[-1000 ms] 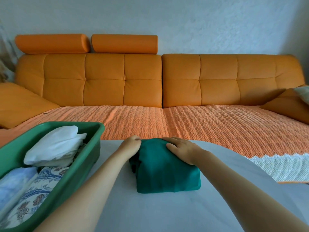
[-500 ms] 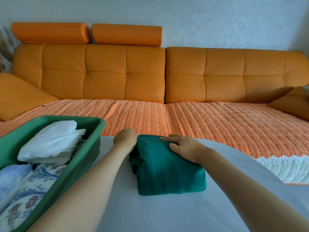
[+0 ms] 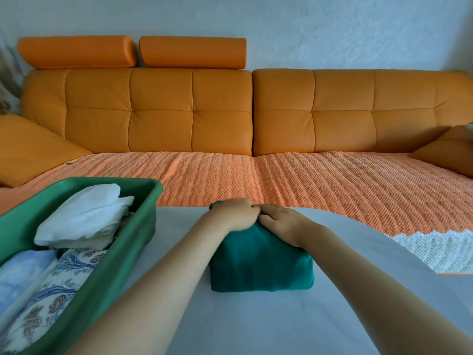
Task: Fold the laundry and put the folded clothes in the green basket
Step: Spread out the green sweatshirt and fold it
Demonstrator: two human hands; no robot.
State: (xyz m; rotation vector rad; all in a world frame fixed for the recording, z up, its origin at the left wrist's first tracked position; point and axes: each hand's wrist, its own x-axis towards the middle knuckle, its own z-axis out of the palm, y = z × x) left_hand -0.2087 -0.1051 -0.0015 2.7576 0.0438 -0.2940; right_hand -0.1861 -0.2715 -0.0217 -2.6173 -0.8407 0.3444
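Plainly the garment (image 3: 258, 267) is soft and light: a thick teal bundle, folded into a squat block, with rounded edges and a smooth, matt front face. It will sag and spill open if lifted by one corner, so I would take it from both short sides at once, palms under the bottom layer and thumbs on top, to keep the folds stacked. It should not slip much; the cloth looks slightly fuzzy rather than slick.

It lies near the middle of the tabletop (image 3: 256, 324), closer to the far edge than the near one, and well clear of the right edge.

Both hands are on its far end. The left hand (image 3: 238, 213) sits on the far left part of the bundle with its fingers bent down over the far edge; the fingertips are hidden, but it looks to be gripping the cloth. The right hand (image 3: 284, 222) lies flat on top, fingers straight and pointing left, pressing the fold down and holding nothing. The two hands touch at the fingertips.

Just beside the garment, along the left edge of the tabletop, stands the basket (image 3: 133, 249), apart from it by a strip of bare surface. It already holds a white cloth (image 3: 84, 216), a blue cloth (image 3: 18, 275) and a floral cloth (image 3: 58, 290), with little free room that I can see.

Beyond the far edge runs an orange sofa (image 3: 158, 111), its seat covered by a knitted throw (image 3: 307, 180).
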